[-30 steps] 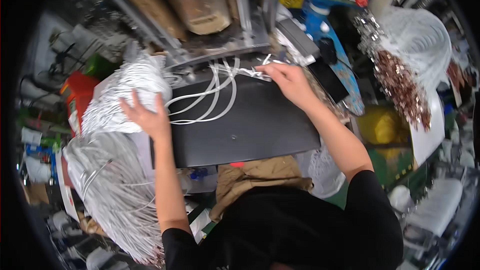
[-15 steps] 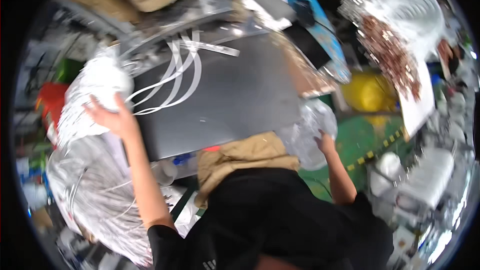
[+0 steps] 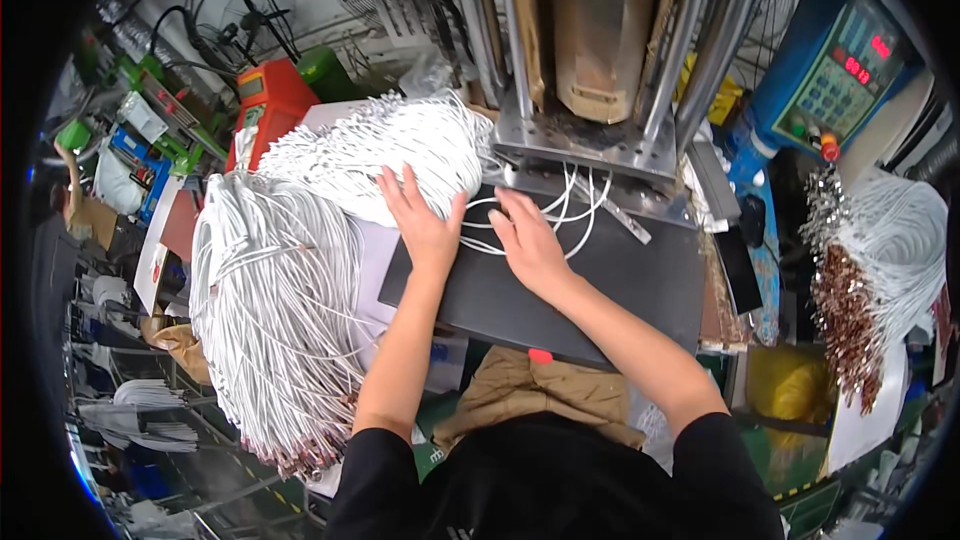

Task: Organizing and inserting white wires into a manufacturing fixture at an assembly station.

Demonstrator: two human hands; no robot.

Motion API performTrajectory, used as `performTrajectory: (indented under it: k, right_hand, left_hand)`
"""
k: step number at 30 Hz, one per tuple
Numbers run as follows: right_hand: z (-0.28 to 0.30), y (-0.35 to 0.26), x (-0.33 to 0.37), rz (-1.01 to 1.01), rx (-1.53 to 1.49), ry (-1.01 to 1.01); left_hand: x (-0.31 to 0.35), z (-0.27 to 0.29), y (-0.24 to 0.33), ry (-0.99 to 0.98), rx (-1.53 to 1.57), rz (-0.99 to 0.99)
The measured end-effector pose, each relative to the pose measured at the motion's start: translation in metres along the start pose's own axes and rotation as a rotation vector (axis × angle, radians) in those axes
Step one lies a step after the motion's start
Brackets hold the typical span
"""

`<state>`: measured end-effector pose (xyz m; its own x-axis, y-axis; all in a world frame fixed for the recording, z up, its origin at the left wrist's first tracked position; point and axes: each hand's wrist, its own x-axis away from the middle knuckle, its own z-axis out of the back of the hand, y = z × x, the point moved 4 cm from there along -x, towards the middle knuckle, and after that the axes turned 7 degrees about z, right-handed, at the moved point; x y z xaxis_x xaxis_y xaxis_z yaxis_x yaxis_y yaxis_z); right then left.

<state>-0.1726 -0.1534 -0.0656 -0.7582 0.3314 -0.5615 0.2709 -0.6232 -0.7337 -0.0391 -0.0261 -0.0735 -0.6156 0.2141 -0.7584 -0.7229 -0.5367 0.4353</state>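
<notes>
My left hand (image 3: 425,227) lies with spread fingers at the near edge of a heap of white cables (image 3: 350,155), nothing gripped in it. To its right, my right hand (image 3: 533,248) reaches over the black board (image 3: 640,275), its fingers extended and apart beside a few loose white cables (image 3: 584,232). Those cables curve across the board from the foot of a metal press (image 3: 590,148). Whether the right fingertips touch them I cannot tell. A large bundle of white cables with copper-coloured ends (image 3: 275,310) hangs at the left.
A blue control box (image 3: 840,60) with lit red digits stands at the upper right. Below it hangs another white cable bundle (image 3: 895,250). An orange-red device (image 3: 272,105) sits behind the cable heap. Brown cloth (image 3: 540,395) lies between the board and my body.
My right hand has come from the clear plastic bag at the right to above the board. The view has shifted, bringing the press and control box into sight. My left hand stays by the cable heap.
</notes>
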Motion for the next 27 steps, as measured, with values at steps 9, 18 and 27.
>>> performTrajectory:
  k: [9,18,27]
  right_hand:
    - [-0.098,0.075,-0.065,-0.580,-0.304,0.144]
    - [-0.132,0.089,-0.096,-0.450,-0.334,0.075]
    - [-0.111,0.107,-0.131,-0.443,-0.381,-0.157]
  left_hand:
    - [0.002,0.009,0.001,-0.032,0.047,0.034]
    - [-0.020,0.003,-0.038,-0.045,0.019,0.087]
    - [-0.067,-0.098,-0.049,0.046,-0.298,0.211]
